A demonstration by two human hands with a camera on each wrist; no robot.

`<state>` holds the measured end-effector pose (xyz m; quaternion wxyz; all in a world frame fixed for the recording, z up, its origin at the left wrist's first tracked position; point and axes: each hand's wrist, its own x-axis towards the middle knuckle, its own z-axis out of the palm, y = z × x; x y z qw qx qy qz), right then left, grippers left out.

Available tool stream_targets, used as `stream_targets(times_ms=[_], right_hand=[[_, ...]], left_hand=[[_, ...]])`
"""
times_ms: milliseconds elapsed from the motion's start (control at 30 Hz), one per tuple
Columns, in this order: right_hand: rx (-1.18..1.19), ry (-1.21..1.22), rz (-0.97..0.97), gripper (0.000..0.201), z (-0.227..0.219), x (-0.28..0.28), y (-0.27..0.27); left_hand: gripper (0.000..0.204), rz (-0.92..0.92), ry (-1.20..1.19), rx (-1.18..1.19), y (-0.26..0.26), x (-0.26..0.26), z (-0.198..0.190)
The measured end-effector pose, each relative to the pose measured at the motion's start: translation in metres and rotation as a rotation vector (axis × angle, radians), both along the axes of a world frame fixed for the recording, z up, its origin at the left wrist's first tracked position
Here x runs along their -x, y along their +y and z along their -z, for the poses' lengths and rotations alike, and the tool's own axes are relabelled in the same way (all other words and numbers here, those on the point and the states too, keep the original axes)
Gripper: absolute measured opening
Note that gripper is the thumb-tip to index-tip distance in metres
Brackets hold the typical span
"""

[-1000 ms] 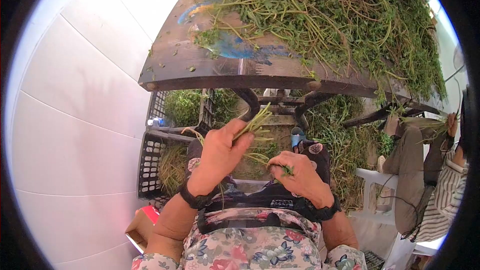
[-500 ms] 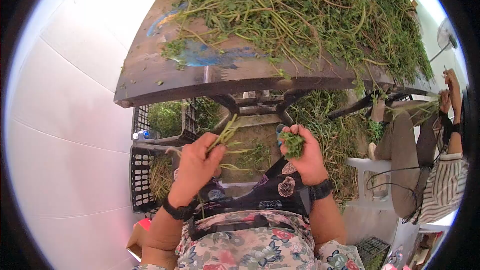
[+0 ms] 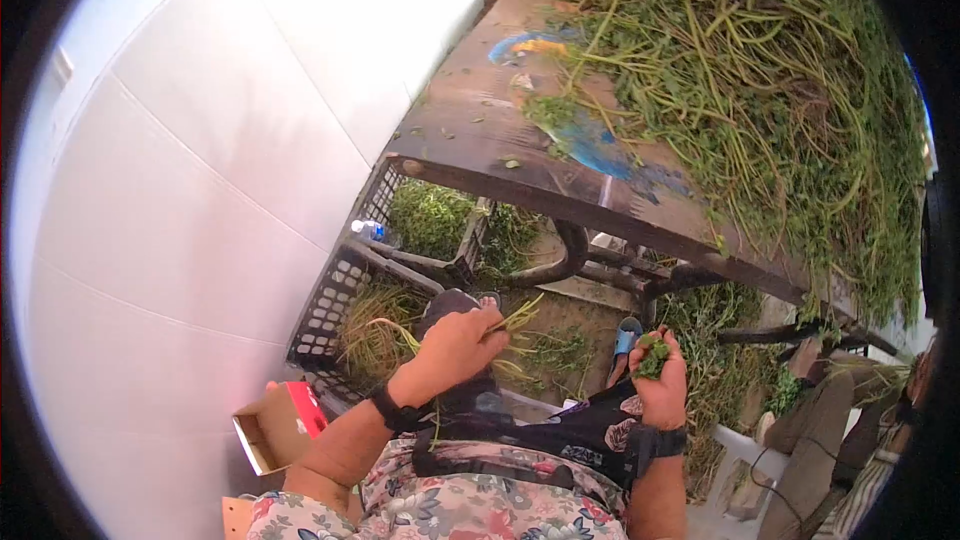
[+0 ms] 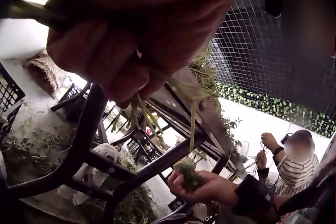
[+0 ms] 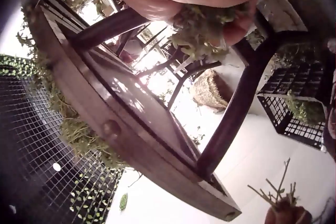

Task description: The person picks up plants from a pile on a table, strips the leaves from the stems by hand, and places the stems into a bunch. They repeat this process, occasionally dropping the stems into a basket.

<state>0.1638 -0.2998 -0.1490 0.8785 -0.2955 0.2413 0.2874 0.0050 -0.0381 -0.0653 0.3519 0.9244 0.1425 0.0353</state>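
My left hand (image 3: 450, 350) grips a small bunch of thin green stems (image 3: 523, 314) over my lap, and their cut-looking ends fan out past the fingers. In the left wrist view a few stems (image 4: 192, 124) also hang out below that hand. Off to the right, my right hand (image 3: 664, 392) holds a clump of green leaves (image 3: 652, 356) in its curled fingers, palm side up. The right wrist view shows these leaves (image 5: 202, 32) close up, bunched against the fingers. Both hands are apart, in front of the table's near edge.
A large heap of leafy stems (image 3: 740, 90) covers much of the wooden table (image 3: 450, 140). Black crates (image 3: 325, 305) with greens stand below left, beside a white wall (image 3: 180, 240). An opened cardboard box (image 3: 280, 430) sits near my left elbow. Another person (image 3: 830, 420) sits at right.
My right hand has moved away from the left hand's stems to the right, carrying the leaf clump. The left hand keeps its stems. The head view has turned, so the table now appears farther right.
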Motion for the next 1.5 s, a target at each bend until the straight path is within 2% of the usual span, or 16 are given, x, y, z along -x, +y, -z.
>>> stream_targets(times_ms=[267,367,467,533,567,600,667,700,767,867,1000,1133,1267,1300,1400,1500], right_hand=[[0.214,0.064,-0.115,0.015,0.043,-0.006,-0.001],[0.267,0.066,-0.294,0.014,0.094,-0.012,-0.011],[0.306,0.091,-0.325,0.014,0.134,-0.010,0.021],[0.634,-0.669,-0.597,0.021,0.061,-0.001,0.081],[0.900,-1.448,-0.776,0.026,0.000,0.003,0.115],[0.373,-0.888,-0.789,0.032,-0.010,-0.007,0.151],[0.060,-0.625,-0.766,0.038,-0.004,-0.016,0.174],[0.248,-0.946,-0.781,0.039,0.006,-0.019,0.177],[0.332,-0.799,-0.934,0.046,-0.035,-0.011,0.181],[0.066,-0.579,-1.238,0.051,-0.044,0.005,0.156],[0.055,-0.632,-1.394,0.057,-0.061,0.022,0.129],[-0.197,-0.260,-1.225,0.071,-0.040,0.041,0.101],[-0.292,-0.422,-1.244,0.073,-0.047,0.047,0.095],[-0.354,-0.396,-1.214,0.054,-0.055,0.049,0.092],[-0.185,-0.303,-1.245,0.039,-0.051,0.042,0.083],[0.052,-0.354,-1.056,0.022,-0.059,0.033,0.075]], left_hand=[[0.019,-0.053,-0.009,0.020,0.024,0.020,0.017],[0.021,-0.081,0.101,0.032,0.031,0.024,0.004],[0.020,-0.098,0.060,0.038,0.035,0.032,0.006],[0.020,-0.107,0.077,0.047,0.036,0.032,0.002],[0.020,-0.111,0.088,0.054,0.035,0.032,0.000],[0.019,-0.096,0.078,0.020,0.035,0.031,-0.002],[0.019,-0.071,0.060,-0.052,0.034,0.030,-0.006],[0.017,-0.034,0.074,-0.076,0.033,0.029,-0.009],[0.015,0.033,0.097,-0.126,0.028,0.022,-0.013],[0.013,0.194,0.051,-0.148,0.012,0.009,-0.021],[0.010,0.399,-0.055,-0.086,-0.027,-0.006,-0.011],[0.008,0.661,-0.130,-0.092,-0.059,-0.013,-0.009],[0.009,0.812,-0.111,0.008,-0.085,-0.018,-0.007],[0.010,0.846,-0.129,-0.005,-0.090,-0.020,-0.006],[0.014,0.860,-0.184,0.033,-0.093,-0.023,-0.015],[0.018,0.758,-0.289,0.127,-0.081,-0.026,-0.028]])
